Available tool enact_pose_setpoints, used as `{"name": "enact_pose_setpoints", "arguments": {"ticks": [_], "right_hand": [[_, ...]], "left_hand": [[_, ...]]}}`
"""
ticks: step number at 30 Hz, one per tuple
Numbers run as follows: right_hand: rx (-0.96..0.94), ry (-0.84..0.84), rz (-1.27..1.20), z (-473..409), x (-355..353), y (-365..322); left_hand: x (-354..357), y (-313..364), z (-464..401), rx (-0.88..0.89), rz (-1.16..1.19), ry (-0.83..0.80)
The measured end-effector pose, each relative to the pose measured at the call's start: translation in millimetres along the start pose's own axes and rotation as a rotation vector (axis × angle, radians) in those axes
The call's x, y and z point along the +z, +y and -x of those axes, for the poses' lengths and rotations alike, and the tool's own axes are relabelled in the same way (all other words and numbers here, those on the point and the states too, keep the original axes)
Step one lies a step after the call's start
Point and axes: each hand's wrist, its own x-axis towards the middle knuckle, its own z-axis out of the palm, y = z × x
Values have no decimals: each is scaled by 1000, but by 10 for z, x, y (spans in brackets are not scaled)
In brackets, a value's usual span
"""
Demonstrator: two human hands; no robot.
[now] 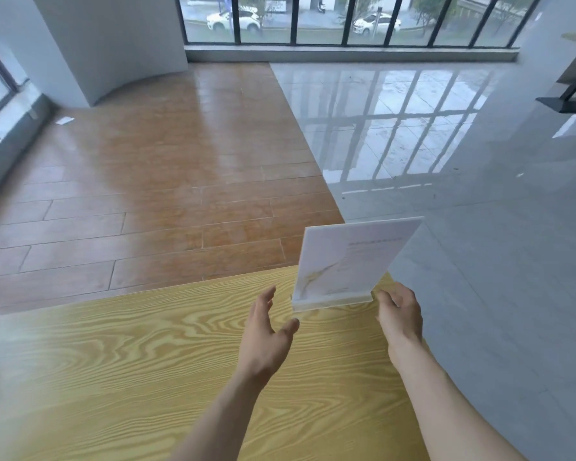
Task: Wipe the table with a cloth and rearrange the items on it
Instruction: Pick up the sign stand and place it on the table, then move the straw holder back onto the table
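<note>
A clear acrylic sign stand point(346, 261) with a pale printed sheet inside stands upright near the far right corner of the yellow wood-grain table point(130, 361). My left hand point(266, 334) is open just left of the stand's base, fingers spread, not touching it. My right hand point(401, 316) is at the right end of the base, fingertips at its edge; whether it grips the base is unclear. No cloth is in view.
The table's far edge runs from lower left to upper right, and its right edge lies under my right forearm. Beyond are brown wood flooring point(147, 178) and glossy grey tiles point(446, 161). A black furniture base point(569, 103) stands far right.
</note>
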Motion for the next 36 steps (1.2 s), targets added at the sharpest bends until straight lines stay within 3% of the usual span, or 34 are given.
{"name": "enact_pose_setpoints", "arguments": {"ticks": [5,13,25,31,36], "right_hand": [[-27,-96,90,681,434,216],[-2,-477,271,2281,1701,663],[-177,-866,491,5031,3772,944],[-243,-952,525,5724,4440,803],[-283,-1009,507,6014,4865,608]], "left_hand": [[-729,-365,389,-36,-93,62],[-2391,-1212,1367,-175,16,175],[-4799,-2864,2920,-400,251,578],[-5582,-3271,2989,-416,364,837],[-6070,-3315,2777,-306,357,784]]}}
